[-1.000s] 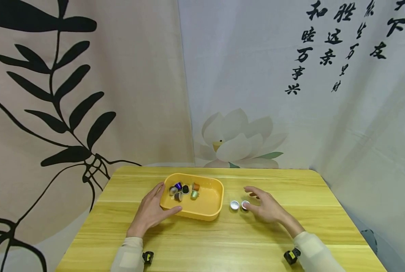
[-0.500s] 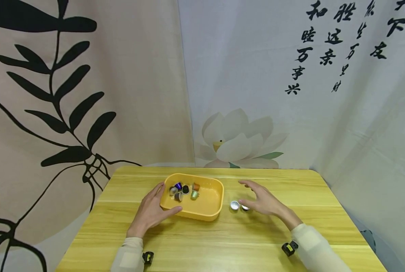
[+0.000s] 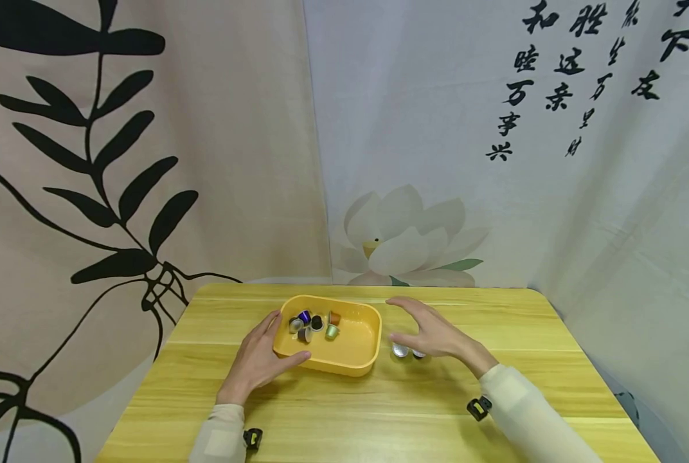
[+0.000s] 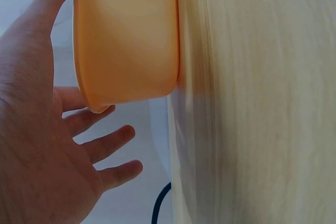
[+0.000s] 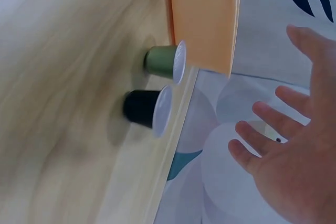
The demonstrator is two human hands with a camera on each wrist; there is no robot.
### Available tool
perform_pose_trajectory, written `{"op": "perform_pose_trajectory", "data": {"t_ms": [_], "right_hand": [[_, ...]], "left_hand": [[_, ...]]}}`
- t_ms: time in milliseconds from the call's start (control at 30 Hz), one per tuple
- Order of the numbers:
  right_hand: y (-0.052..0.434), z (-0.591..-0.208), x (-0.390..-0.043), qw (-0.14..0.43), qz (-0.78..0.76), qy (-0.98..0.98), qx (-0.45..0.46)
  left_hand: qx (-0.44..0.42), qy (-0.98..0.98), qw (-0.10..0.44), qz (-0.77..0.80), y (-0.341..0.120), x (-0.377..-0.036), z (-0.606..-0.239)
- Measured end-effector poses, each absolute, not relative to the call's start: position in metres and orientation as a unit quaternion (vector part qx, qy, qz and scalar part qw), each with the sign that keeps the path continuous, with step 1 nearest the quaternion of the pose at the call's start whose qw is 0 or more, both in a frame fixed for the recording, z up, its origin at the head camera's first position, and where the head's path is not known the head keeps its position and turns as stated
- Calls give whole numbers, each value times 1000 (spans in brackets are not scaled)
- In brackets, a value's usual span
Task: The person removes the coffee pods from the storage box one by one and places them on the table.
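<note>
A yellow tray [image 3: 356, 357] on the wooden table holds several small coffee capsules [image 3: 315, 323]. My left hand [image 3: 256, 360] rests against the tray's left side, fingers straight, thumb along its front wall; the left wrist view has the tray wall [image 4: 126, 40] beside the palm. Two capsules stand upside down just right of the tray: a green one [image 5: 164, 60] and a black one [image 5: 143, 108], their foil tops [image 3: 400, 350] facing up. My right hand [image 3: 431, 331] hovers open above them with spread fingers, holding nothing.
The wooden table [image 3: 379, 411] stretches toward me in front of the tray. Printed curtains [image 3: 205, 161] hang right behind its far edge. The table's right edge [image 3: 587, 366] lies near my right sleeve.
My right hand has moved left and slightly away from me, from beside the two capsules to above them and closer to the tray. The left hand and tray have not moved.
</note>
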State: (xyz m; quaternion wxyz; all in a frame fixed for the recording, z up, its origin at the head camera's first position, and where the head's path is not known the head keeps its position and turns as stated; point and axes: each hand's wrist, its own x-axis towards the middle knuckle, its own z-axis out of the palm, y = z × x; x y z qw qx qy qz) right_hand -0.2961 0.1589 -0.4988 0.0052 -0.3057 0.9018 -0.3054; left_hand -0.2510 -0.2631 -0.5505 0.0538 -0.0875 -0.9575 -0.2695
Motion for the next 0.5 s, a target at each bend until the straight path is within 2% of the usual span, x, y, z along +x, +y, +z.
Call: {"op": "perform_pose_trajectory", "data": {"t_ms": [500], "right_hand": [[110,-488,-312,34,-284,886,-365]], "left_hand": [[-82,-957,48,-274,-263,-251,-550]]}}
